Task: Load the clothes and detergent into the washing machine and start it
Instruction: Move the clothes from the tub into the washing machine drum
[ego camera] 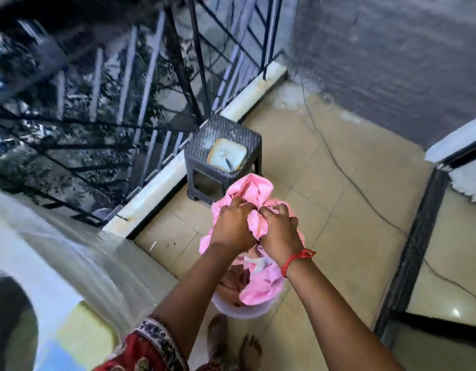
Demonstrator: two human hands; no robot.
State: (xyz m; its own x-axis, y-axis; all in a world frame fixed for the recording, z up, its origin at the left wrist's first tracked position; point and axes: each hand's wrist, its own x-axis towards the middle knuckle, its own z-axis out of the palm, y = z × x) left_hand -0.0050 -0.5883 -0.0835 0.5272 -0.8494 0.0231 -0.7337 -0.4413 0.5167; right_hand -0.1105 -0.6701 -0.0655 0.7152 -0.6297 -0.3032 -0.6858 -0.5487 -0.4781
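Pink cloth (258, 192) is bunching up between two hands, the left hand (231, 226) and the right hand (278, 231) both closing tight on it, side by side, above a pale bucket (242, 311) sitting on the tiled floor (338, 223) near the person's feet. Gripping it with both fists is probably meant to gather the loose fabric into one bundle so it is not trailing on the way across. Part of the cloth is still hanging down into the bucket, where more laundry seems to be lying, though how many pieces I cannot tell. At the near left the white washer (57, 250) is waiting, its dark round opening partly showing, well apart from the bucket. One dark stool (223, 145) is standing just beyond the cloth by the railing (124, 103), carrying one pale square dish (226, 155). One red thread is circling the right wrist.
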